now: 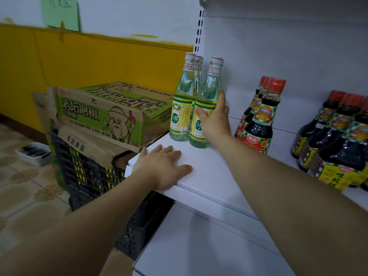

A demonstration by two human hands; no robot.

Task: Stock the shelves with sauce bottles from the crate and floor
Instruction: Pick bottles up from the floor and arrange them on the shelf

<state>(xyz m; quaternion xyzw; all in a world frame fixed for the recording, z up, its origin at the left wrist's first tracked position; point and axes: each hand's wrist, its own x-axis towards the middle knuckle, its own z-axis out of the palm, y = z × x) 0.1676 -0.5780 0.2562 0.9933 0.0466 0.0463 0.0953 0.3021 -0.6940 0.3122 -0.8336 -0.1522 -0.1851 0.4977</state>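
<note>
Lying flat, left hand [161,166] presses the shelf [209,174]; right hand [216,120] clasps one vinegar bottle [198,136] of two in front.

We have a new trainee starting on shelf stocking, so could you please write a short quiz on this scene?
1. True or false: the left hand lies flat on the white shelf.
2. The right hand holds which? A: a clear bottle with a white cap. B: a dark bottle with a red cap.
3. Fill in: the cardboard boxes rest on a black ____.
Key: 1 true; 2 A; 3 crate.
</note>
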